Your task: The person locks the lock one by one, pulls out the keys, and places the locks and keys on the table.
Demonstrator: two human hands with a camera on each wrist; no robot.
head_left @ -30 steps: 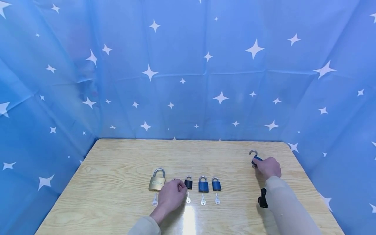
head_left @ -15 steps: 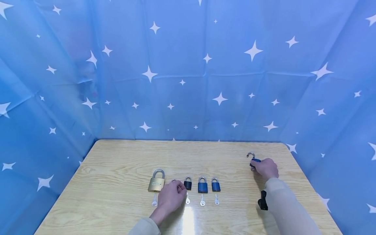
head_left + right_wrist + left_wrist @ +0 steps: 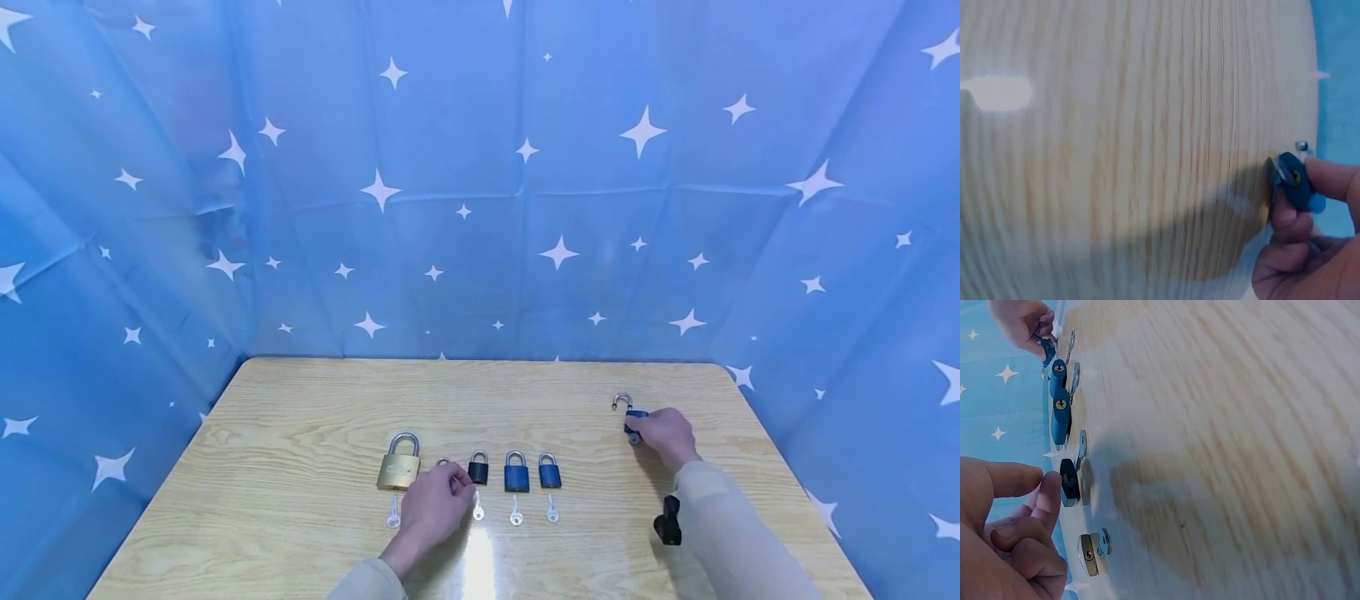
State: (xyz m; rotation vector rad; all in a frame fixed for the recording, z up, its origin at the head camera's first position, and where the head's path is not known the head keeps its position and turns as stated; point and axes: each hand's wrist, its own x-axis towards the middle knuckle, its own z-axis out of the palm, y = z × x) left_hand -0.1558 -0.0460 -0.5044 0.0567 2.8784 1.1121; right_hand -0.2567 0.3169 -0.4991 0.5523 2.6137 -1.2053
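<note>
My right hand grips a blue padlock above the table's right side. Its shackle is swung out of the body. In the right wrist view thumb and fingers pinch the padlock, keyhole visible, with a small silver key against it. My left hand rests low over the table, thumb and fingertip meeting beside the black padlock, nothing visible between them. It hides most of a small padlock, whose shackle top peeks out. The left wrist view shows a small brass padlock below the fingers.
A large brass padlock stands left of my left hand, with a key before it. Right of the black padlock stand a larger blue padlock and a smaller blue padlock, each with a key in front. A starry blue curtain surrounds the wooden table.
My right hand has moved left and slightly nearer with the blue padlock, turning it a little. My left hand keeps its place beside the black padlock.
</note>
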